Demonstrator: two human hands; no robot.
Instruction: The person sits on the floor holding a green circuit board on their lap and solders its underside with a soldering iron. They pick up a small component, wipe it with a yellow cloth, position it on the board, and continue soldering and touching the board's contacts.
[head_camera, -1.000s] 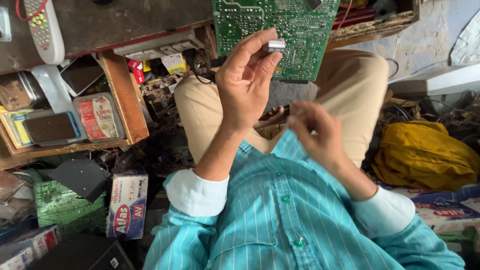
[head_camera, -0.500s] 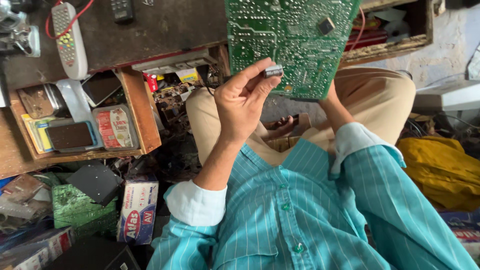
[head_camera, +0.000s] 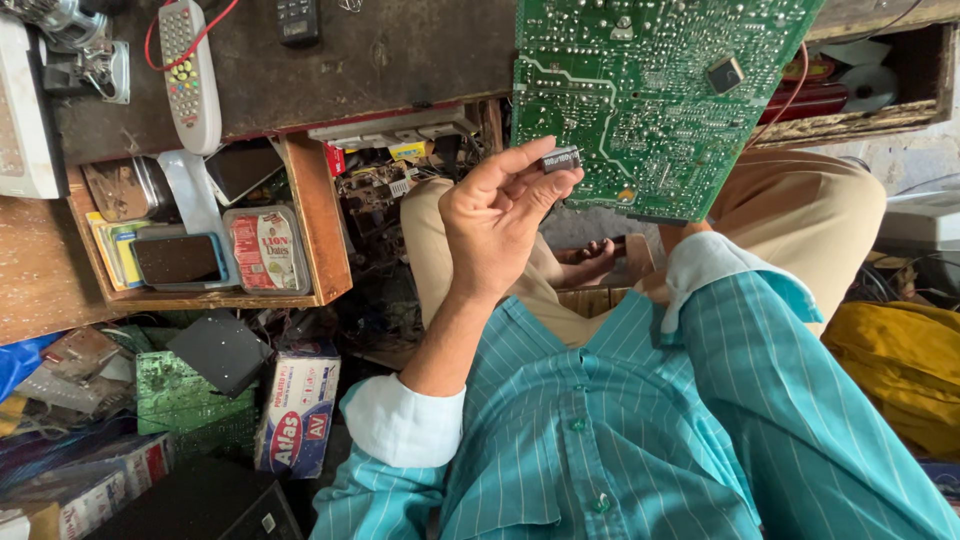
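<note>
From the head camera I see my left hand (head_camera: 497, 225) raised, thumb and forefinger pinched shut on a small dark cylindrical component (head_camera: 561, 158), held just in front of the green circuit board's (head_camera: 650, 100) solder side. My right hand is hidden behind the board, so I cannot tell its grip; only the sleeve (head_camera: 735, 300) shows. I judge this an inspecting or fitting step; next calls for lining the part up with its holes.

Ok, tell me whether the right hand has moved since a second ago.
Yes. The right hand, earlier in front of the chest, has gone up behind the green circuit board and is hidden now; only its sleeve shows.
</note>
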